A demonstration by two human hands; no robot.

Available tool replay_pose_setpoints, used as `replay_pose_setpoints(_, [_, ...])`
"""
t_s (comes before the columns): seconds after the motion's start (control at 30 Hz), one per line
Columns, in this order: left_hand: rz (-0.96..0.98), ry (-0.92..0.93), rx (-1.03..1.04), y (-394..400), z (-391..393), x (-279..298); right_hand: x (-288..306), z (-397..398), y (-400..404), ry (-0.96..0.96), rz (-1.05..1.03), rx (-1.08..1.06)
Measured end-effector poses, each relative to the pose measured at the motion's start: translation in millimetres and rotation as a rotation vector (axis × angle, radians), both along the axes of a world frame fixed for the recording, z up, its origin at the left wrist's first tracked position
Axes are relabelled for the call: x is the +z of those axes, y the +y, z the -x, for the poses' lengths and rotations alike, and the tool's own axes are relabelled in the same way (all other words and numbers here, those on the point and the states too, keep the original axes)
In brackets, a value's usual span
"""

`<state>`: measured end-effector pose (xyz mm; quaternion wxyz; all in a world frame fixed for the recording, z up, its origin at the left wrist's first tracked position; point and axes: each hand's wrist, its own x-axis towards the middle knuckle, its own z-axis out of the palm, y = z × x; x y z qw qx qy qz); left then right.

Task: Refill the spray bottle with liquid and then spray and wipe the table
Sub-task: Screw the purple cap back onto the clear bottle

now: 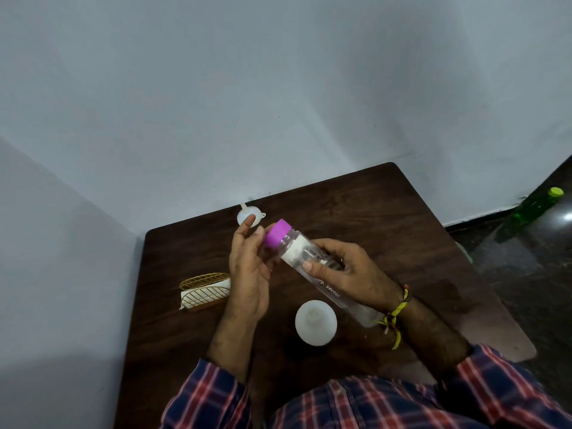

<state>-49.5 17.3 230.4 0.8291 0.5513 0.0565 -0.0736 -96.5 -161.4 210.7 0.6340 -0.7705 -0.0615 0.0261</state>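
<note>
A clear plastic bottle [301,253] with a purple cap [277,232] is held tilted above the dark wooden table [371,212], cap pointing up and left. My right hand [349,270] is wrapped around its body. My left hand [249,270] is beside the cap, fingertips touching or nearly touching it, fingers apart. A white round bottle [315,322] without a top stands on the table below the hands. A small white funnel [249,213] lies at the table's far edge, partly hidden by my left fingers.
A gold wire holder with white napkins [204,291] sits on the table's left side. The table stands in a corner of pale walls. On the dark floor at the right stands a green bottle [538,205] with a yellow-green cap.
</note>
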Motion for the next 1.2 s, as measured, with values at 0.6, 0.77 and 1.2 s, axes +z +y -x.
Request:
replay_pose_setpoints(0.6, [0.056, 0.036, -0.039, 6, 5, 1, 1, 2, 0, -0.05, 0.053, 0.046])
replay_pose_setpoints(0.77, [0.01, 0.015, 0.036, 5, 7, -3, 3, 4, -1, 0.03, -0.037, 0.091])
replay_pose_setpoints(1.2, [0.048, 0.007, 0.071, 16, 14, -7, 2, 8, 9, 0.168, -0.144, 0.16])
